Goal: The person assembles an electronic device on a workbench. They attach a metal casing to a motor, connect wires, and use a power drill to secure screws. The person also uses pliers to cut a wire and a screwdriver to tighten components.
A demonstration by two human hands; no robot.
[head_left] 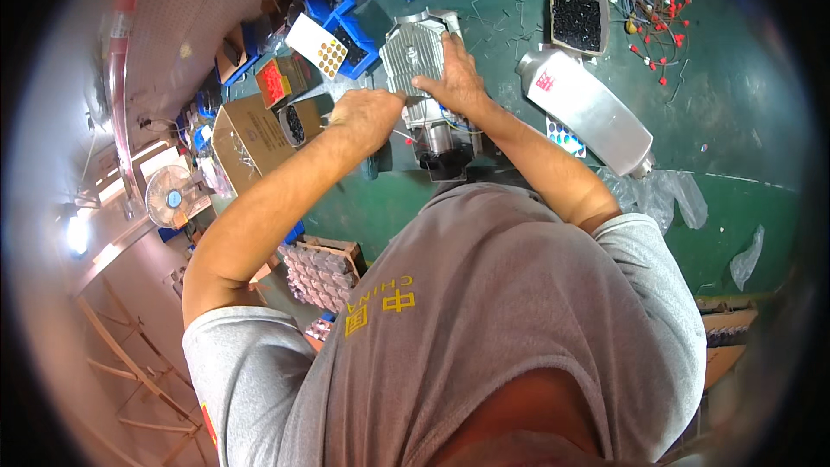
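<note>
A grey finned metal housing (406, 60), with a shiny cylinder (437, 140) and a dark end part nearest my body, lies on the green worktable (510, 104). My right hand (460, 78) grips its right side, thumb across the fins and fingers along the far right edge. Against the housing's left side, my left hand (370, 115) is closed in a fist; whatever it holds is hidden. Thin wires (467, 125) show beside the cylinder. To the right lies a long silver metal cover (588, 108) with a red mark, partly over a sheet of round blue stickers (565, 136).
Blue bins (356, 52) of small parts and a sheet of gold stickers (324, 47) stand at the left, near a cardboard box (251, 143). A tray of black screws (577, 22) and red-tipped wires (661, 30) lie far right. Clear plastic bags (666, 195) sit nearer.
</note>
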